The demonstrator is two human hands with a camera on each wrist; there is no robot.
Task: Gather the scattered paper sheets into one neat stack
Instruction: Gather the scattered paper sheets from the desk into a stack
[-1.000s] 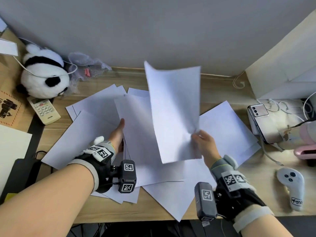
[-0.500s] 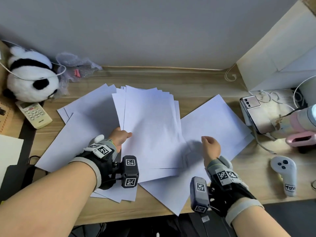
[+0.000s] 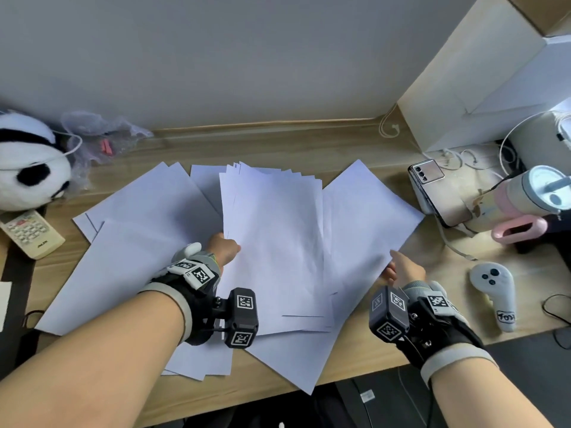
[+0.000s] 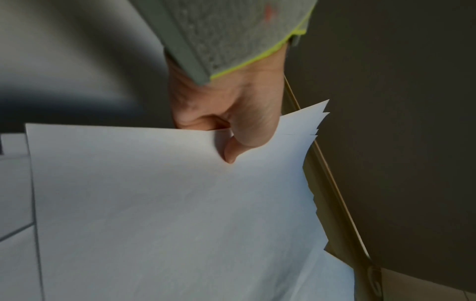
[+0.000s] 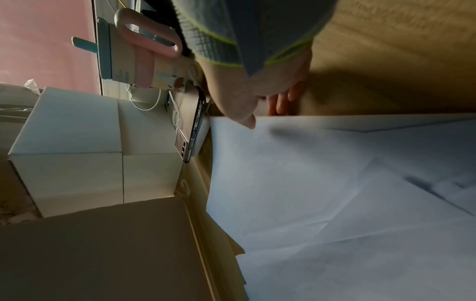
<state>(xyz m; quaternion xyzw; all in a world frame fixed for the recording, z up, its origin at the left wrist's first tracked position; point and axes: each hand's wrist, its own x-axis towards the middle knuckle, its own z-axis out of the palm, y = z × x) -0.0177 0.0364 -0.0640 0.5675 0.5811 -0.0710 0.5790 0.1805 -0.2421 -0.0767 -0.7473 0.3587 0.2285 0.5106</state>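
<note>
Nearest the viewer, the left hand [image 3: 223, 250] pinches the left edge of the gathered stack [image 3: 275, 242]: in the left wrist view the thumb lies on the top sheet and the curled fingers [image 4: 198, 122] sit beneath the edge. The right hand [image 3: 404, 270] is at the near edge of a single sheet [image 3: 367, 217] on the right; its thumb rests on the sheet and its straight fingers [image 5: 279, 101] reach under the edge. The stack lies at the middle of the wooden worktop [image 3: 340, 143], its far corners fanned and uneven. More loose sheets [image 3: 139, 242] lie spread to the left and beneath the stack, one corner overhanging the near worktop edge. Right of the sheets lie a white controller [image 3: 494, 291], a phone [image 3: 432, 193] and a pink-handled cup [image 3: 531, 205]. At the far left are a remote control [image 3: 31, 234] and a panda plush [image 3: 29, 165].
</note>
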